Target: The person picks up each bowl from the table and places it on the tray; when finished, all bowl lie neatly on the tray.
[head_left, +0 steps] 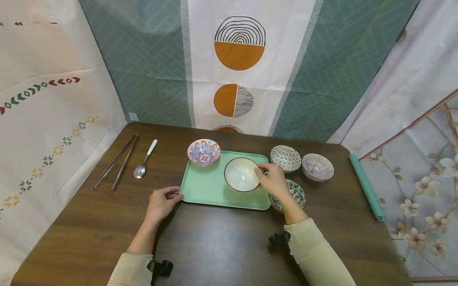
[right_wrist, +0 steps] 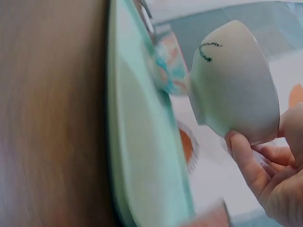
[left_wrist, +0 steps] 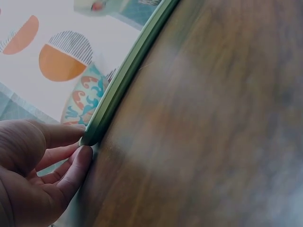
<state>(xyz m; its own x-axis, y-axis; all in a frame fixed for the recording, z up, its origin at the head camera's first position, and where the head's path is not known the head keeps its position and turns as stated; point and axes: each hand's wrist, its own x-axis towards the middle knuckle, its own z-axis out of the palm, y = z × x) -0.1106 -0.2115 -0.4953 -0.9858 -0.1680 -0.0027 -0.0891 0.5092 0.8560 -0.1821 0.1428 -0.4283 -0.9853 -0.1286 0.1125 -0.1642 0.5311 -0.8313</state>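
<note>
A dark-rimmed white bowl (head_left: 240, 175) is held above a flat, rectangular mint-green tray (head_left: 204, 186).

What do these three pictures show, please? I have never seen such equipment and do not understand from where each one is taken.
There is no machine arm here, only a person's bare left hand and right hand. The wide picture comes from a camera on the head, looking forward and down. The other two come from cameras worn on the wrists, each showing one of the hands closely.

On the brown table lies a green tray, with a red-and-blue bowl at its far left corner. To its left are tongs and a spoon; to its right, a small-patterned bowl, a streaked bowl and a green-patterned dish, partly hidden.

The left hand grips the tray's near left corner. The right hand holds a white bowl above the tray.
</note>
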